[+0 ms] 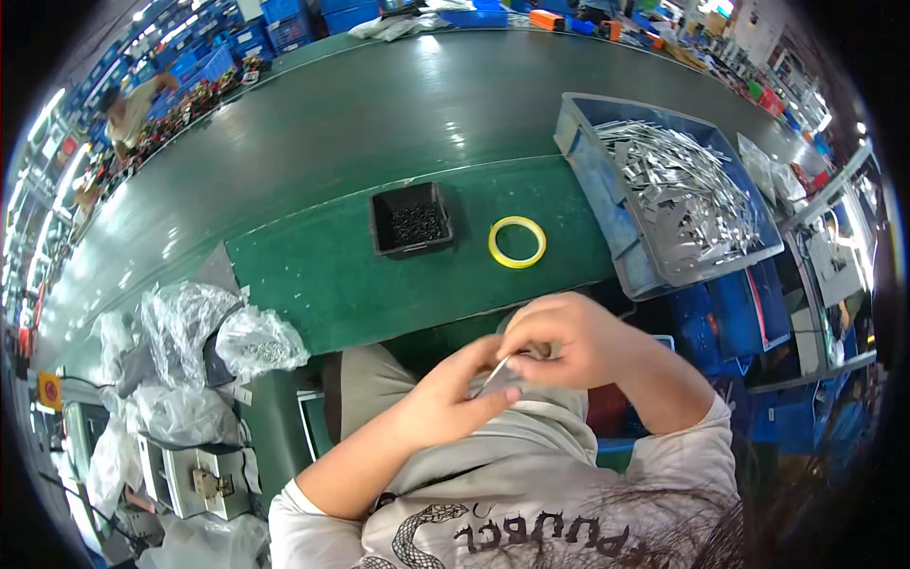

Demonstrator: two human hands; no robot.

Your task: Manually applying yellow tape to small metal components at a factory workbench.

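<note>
Over my lap, my left hand [457, 395] pinches a small, flat silvery metal piece [497, 377] between thumb and fingers. My right hand [566, 339] meets it from the right, its thumb and forefinger closed at the upper end of the same piece. Whether the right fingers hold a further small part is hidden. Ahead of my hands on the green bench stands a small black tray [409, 248] of tiny dark parts, with a roll of yellow tape [518, 264] lying to its right.
A large blue-grey bin [607, 194] full of thin metal strips stands at the right. Clear plastic bags [190, 327] are heaped at the left, above a metal fixture [204, 479]. Beyond the bench runs a wide dark-green belt [379, 104]. Another person [133, 114] is far left.
</note>
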